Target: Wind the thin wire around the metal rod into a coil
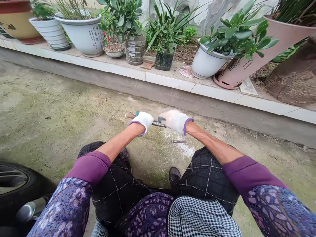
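My left hand (143, 121), in a white glove with a purple cuff and a green patch, is closed round a wooden-ended rod. The rod's pale brown wooden end (129, 115) sticks out to the left. Between my hands shows its dark, partly silvery length (159, 124). My right hand (175, 120), in a matching glove with grey at the fingers, is closed at the rod's right end; the glove hides what lies under the fingers. Below my right hand, a narrow dark strip (179, 141) lies on the ground, apart from both hands.
White powder or flakes (187, 149) speckle the concrete ground (61, 95) between my feet. Ahead runs a low tiled ledge (168, 81) with several potted plants, including a white pot (206, 62) and a tall pink pot (239, 70). A vehicle wheel (14, 177) stands close at left.
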